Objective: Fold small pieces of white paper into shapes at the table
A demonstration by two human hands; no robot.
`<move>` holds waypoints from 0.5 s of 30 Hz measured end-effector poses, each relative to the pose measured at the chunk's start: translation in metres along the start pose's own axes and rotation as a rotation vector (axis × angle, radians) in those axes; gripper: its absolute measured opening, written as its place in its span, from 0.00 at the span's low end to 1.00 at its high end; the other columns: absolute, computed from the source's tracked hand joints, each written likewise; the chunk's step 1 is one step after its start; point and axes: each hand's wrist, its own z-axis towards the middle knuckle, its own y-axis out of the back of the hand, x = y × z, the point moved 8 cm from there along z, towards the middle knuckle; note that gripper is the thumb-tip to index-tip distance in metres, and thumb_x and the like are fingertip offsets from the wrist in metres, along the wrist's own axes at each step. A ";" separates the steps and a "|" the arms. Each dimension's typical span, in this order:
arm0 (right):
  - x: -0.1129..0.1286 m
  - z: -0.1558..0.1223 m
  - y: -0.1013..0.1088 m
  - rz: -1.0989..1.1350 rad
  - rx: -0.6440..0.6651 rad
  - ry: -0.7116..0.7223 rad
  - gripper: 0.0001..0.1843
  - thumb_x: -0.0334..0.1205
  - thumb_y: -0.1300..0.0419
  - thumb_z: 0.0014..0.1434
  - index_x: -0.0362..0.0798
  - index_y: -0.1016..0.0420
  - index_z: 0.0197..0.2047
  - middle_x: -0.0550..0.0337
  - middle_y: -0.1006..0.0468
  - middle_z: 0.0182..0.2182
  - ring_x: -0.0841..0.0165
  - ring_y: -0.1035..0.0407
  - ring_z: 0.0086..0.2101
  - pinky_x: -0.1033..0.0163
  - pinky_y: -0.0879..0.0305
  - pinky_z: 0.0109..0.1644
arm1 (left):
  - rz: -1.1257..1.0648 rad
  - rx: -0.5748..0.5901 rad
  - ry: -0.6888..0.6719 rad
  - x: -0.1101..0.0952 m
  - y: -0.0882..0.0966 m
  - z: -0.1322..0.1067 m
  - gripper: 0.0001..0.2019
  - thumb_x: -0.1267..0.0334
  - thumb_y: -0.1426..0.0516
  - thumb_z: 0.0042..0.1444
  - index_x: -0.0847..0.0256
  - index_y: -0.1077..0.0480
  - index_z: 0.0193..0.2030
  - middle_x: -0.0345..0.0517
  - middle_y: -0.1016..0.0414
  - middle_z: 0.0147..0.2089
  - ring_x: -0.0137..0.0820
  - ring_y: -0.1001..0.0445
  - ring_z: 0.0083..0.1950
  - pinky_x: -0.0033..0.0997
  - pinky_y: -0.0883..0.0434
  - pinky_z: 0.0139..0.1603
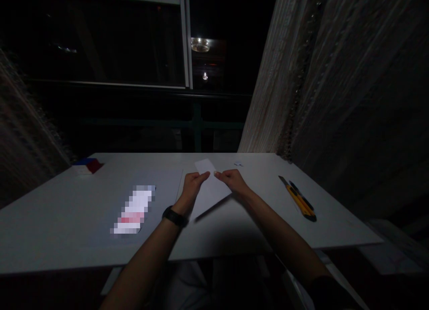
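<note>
The left hand and the right hand meet over the middle of the white tabletop, toward its far edge. Each grip is pinched on the white paper, at its far part, fingertips nearly touching one another. The paper is a narrow sheet; its far end points to the far edge and its near end is lifted off the surface, with a dark shadow beneath. A black watch sits on the left wrist. Near the right edge lies a yellow utility knife, with a darker slim tool just beside it. A small paper scrap lies near the far edge, and a red and blue thing at the far left corner. A curtain hangs at the right.
</note>
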 end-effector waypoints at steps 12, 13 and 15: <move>-0.003 -0.006 -0.010 0.117 0.029 -0.153 0.26 0.58 0.37 0.41 0.44 0.36 0.11 0.64 0.38 0.07 0.77 0.48 0.10 0.69 0.55 0.12 | 0.076 -0.169 0.106 0.001 0.020 0.010 0.12 0.62 0.37 0.32 0.65 0.34 0.12 0.39 0.35 0.13 0.26 0.37 0.17 0.27 0.43 0.20; -0.004 -0.006 -0.011 0.120 0.038 -0.165 0.26 0.58 0.37 0.41 0.44 0.36 0.11 0.64 0.38 0.06 0.77 0.48 0.09 0.69 0.54 0.11 | 0.079 -0.170 0.113 0.002 0.022 0.011 0.11 0.61 0.37 0.32 0.65 0.33 0.13 0.40 0.34 0.14 0.27 0.36 0.18 0.27 0.42 0.21; -0.009 -0.007 -0.013 0.134 0.063 -0.195 0.26 0.58 0.37 0.42 0.43 0.35 0.12 0.64 0.39 0.06 0.77 0.48 0.09 0.70 0.53 0.11 | 0.085 -0.161 0.114 0.003 0.024 0.014 0.11 0.60 0.37 0.31 0.66 0.30 0.15 0.41 0.32 0.16 0.28 0.34 0.20 0.27 0.41 0.22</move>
